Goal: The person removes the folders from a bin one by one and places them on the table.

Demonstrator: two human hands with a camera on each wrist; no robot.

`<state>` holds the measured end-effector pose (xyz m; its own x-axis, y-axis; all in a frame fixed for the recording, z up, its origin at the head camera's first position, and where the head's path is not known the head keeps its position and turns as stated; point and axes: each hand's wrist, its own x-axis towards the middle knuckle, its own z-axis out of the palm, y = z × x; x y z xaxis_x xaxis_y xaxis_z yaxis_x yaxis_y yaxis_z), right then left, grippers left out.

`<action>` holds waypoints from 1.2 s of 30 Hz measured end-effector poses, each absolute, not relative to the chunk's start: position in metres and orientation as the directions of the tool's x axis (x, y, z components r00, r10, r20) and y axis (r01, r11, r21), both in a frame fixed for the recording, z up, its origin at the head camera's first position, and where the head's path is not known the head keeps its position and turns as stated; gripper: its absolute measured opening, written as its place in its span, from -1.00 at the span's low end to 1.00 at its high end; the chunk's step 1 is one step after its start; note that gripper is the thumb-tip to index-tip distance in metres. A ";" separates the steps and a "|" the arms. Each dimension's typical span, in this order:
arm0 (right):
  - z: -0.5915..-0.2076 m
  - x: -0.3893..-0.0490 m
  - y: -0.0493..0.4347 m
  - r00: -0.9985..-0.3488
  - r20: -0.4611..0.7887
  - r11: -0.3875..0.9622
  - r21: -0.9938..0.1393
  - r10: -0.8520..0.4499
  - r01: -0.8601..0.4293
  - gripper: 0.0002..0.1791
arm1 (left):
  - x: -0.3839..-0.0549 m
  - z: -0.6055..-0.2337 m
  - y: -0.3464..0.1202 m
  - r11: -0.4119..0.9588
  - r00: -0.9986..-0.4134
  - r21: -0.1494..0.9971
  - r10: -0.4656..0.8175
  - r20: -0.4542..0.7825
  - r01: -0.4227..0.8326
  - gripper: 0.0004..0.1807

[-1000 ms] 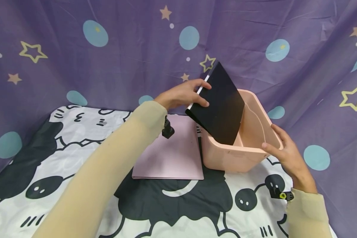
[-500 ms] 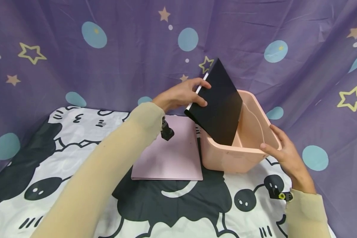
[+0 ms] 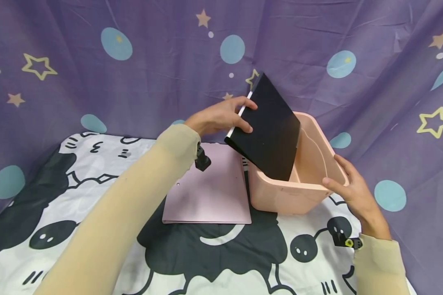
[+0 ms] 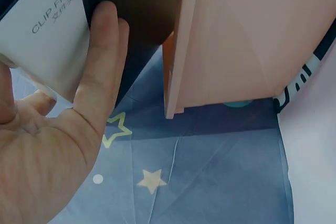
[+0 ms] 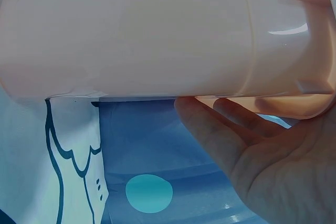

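Observation:
My left hand (image 3: 221, 116) grips a black file folder (image 3: 271, 133) by its spine, thumb on the near cover. The folder leans at a slant, its lower part inside a peach plastic bin (image 3: 280, 197) and its upper part above the rim. In the left wrist view, a white spine label (image 4: 50, 27) reading "CLIP FILE" shows beside the fingers. My right hand (image 3: 358, 196) holds the bin's front right corner, with the thumb at the front rim and fingers along the right side. The bin (image 5: 131, 35) tilts slightly on the cloth.
A pale pink folder (image 3: 218, 196) lies flat on the black-and-white printed cloth (image 3: 251, 254), just left of the bin. Behind everything hangs a purple curtain (image 3: 162, 53) with stars and blue ovals, close to the bin's back and right sides.
The black folder's upper end has shifted slightly left with my left hand. My right hand and the bin have stayed nearly in place.

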<state>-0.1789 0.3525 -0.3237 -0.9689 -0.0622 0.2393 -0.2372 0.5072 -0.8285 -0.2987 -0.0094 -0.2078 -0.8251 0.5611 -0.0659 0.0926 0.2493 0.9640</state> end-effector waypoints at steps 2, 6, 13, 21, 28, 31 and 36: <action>-0.324 -0.179 0.352 -0.970 0.236 0.495 -0.837 -0.062 -0.235 -0.12 | -0.300 -0.208 -0.009 0.235 -0.818 0.970 0.570 -0.081 0.067 -0.21; -0.325 -0.179 0.353 -0.968 0.241 0.486 -0.839 -0.067 -0.243 -0.11 | -0.304 -0.209 -0.007 0.222 -0.811 0.974 0.575 -0.103 0.034 -0.23; -0.325 -0.181 0.353 -0.971 0.231 0.496 -0.837 -0.062 -0.231 -0.10 | -0.308 -0.212 -0.007 0.199 -0.812 0.980 0.573 -0.112 0.005 -0.25; -0.326 -0.181 0.353 -0.966 0.248 0.491 -0.834 -0.073 -0.251 -0.10 | -0.308 -0.217 -0.008 0.223 -0.833 0.972 0.551 -0.057 0.080 -0.29; -0.325 -0.180 0.355 -0.966 0.248 0.495 -0.831 -0.075 -0.252 -0.10 | -0.298 -0.218 -0.010 0.260 -0.855 0.951 0.518 0.009 0.167 -0.33; -0.326 -0.179 0.356 -0.966 0.248 0.496 -0.831 -0.073 -0.251 -0.10 | -0.294 -0.219 -0.011 0.259 -0.866 0.950 0.500 0.024 0.175 -0.33; -0.326 -0.180 0.355 -0.966 0.248 0.482 -0.839 -0.072 -0.252 -0.10 | -0.289 -0.222 -0.014 0.239 -0.884 0.954 0.465 0.050 0.179 -0.33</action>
<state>-0.1804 0.3548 -0.3264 -0.9660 -0.0723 0.2482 -0.2517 0.4824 -0.8390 -0.2893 -0.0136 -0.2223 -0.8841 0.4647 0.0496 0.1792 0.2391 0.9543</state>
